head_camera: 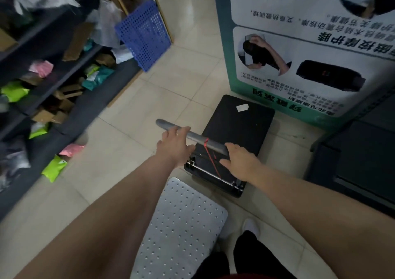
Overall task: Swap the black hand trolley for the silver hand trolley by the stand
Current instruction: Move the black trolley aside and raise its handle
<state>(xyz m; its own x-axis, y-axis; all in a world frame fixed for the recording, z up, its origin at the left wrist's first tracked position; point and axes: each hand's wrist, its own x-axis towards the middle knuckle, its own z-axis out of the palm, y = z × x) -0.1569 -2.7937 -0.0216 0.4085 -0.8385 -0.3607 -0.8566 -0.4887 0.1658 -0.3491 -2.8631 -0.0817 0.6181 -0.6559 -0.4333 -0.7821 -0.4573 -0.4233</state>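
Observation:
The black hand trolley stands on the tiled floor with its far end against the large printed stand. A grey handle bar with a red cord tied round it rises over its near end. My left hand is closed over the bar's left part. My right hand rests on the bar's right end, fingers curled on it. The silver hand trolley, a studded metal deck, lies right behind the black one, near my feet.
Dark shelves crammed with parcels and bags line the left side. A blue perforated crate leans there. Pink and green packets lie on the floor by the shelves. A dark cabinet stands at the right.

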